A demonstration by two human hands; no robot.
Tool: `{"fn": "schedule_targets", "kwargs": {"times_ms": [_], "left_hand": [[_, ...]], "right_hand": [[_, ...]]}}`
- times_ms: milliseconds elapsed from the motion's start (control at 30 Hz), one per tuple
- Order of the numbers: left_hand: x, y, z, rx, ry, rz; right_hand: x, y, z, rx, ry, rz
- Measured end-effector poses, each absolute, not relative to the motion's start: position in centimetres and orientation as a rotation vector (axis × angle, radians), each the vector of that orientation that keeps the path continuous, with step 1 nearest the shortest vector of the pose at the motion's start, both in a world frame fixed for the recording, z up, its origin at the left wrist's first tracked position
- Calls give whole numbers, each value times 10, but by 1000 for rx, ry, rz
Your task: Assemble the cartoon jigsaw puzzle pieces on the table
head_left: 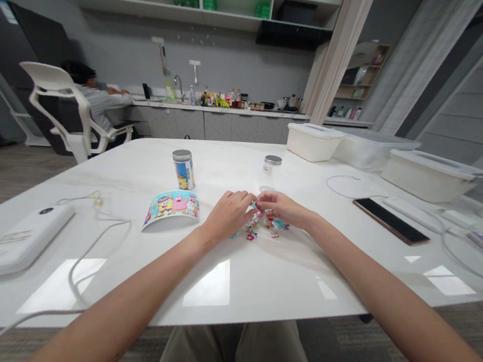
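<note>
My left hand (227,213) and my right hand (283,208) meet fingertip to fingertip over a small heap of colourful jigsaw pieces (261,227) on the white table (243,274). Both hands have their fingers curled and pinched together on a small piece between them, too tiny to make out clearly. A curved cartoon picture card (171,207) lies just left of my left hand. Behind it stands a printed tin with a metal lid (183,169). A small clear jar with a metal lid (271,164) stands behind my right hand.
A black phone (389,220) and white lidded boxes (312,140) (428,174) sit on the right, a white power bank (17,241) with cable on the left. A person sits in a white chair (68,110) at the far kitchen counter.
</note>
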State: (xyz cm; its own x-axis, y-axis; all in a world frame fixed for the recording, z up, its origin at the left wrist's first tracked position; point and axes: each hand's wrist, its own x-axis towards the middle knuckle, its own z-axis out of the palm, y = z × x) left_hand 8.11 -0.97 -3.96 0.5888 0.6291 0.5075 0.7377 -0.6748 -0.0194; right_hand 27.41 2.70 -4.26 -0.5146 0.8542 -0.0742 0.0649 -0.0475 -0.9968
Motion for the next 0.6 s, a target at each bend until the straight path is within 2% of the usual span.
{"fn": "schedule_targets", "kwargs": {"times_ms": [133, 267, 333, 433, 600], "left_hand": [[81, -8, -40, -2660, -1186, -752], [80, -3, -43, -2757, -1405, -1046], [77, 0, -45, -2750, -1551, -1151], [72, 3, -47, -2690, -1660, -1124], [65, 8, -51, -2643, -1730, -989]], "right_hand": [[273, 25, -40, -1009, -1614, 1612], [275, 30, -41, -1022, -1665, 1528], [278, 35, -43, -1120, -1807, 1260], [288, 44, -46, -1292, -2047, 702], [314, 54, -42, -1322, -2181, 390]]}}
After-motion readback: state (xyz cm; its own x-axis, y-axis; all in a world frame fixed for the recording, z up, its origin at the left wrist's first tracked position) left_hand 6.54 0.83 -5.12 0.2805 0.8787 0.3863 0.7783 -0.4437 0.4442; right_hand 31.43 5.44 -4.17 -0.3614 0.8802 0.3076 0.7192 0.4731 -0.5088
